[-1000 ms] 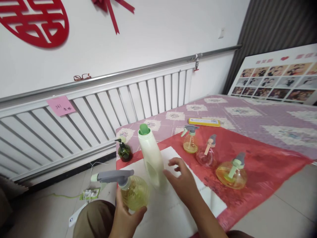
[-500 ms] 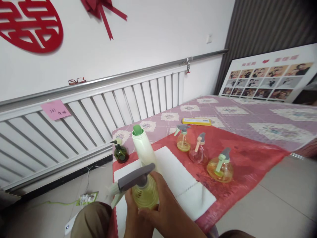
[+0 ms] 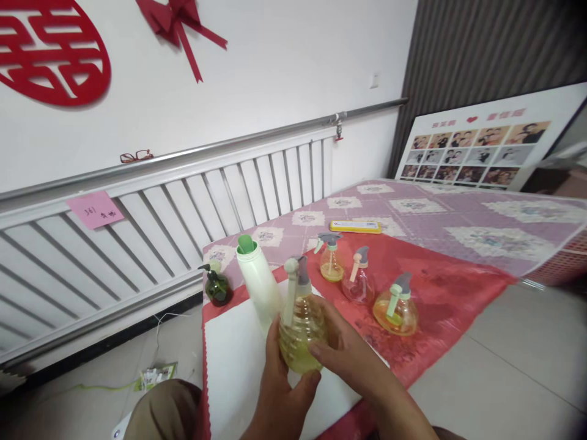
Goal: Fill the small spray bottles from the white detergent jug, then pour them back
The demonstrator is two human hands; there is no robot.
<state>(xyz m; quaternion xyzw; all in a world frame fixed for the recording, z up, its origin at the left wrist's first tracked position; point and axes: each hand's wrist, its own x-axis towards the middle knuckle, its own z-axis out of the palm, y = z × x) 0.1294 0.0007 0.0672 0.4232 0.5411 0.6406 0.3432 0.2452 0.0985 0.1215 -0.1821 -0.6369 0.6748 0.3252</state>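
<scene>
Between both hands I hold a clear ribbed spray bottle (image 3: 302,336) with yellowish liquid in it, a grey head and a pale green trigger. My left hand (image 3: 288,391) is wrapped round its left side and base. On the right side, my right hand (image 3: 339,342) grips the bottle with the fingers behind it and the thumb in front. Just left of it stands a tall pale green bottle (image 3: 259,281) with a green scoop-like piece in its mouth. A white cloth (image 3: 238,360) lies under the hands.
Three spray bottles, one yellow (image 3: 332,266), one pink (image 3: 358,284) and one orange (image 3: 397,311), stand on the red cloth (image 3: 435,299). A dark green pump bottle (image 3: 219,288) is at the left edge. Behind lies a yellow box (image 3: 356,227). A radiator (image 3: 183,226) runs along the wall.
The held spray bottle has turned from tilted, trigger pointing left, to nearly upright with the trigger facing me. It moved a little right, and both hands shifted their hold. The view has shifted slightly.
</scene>
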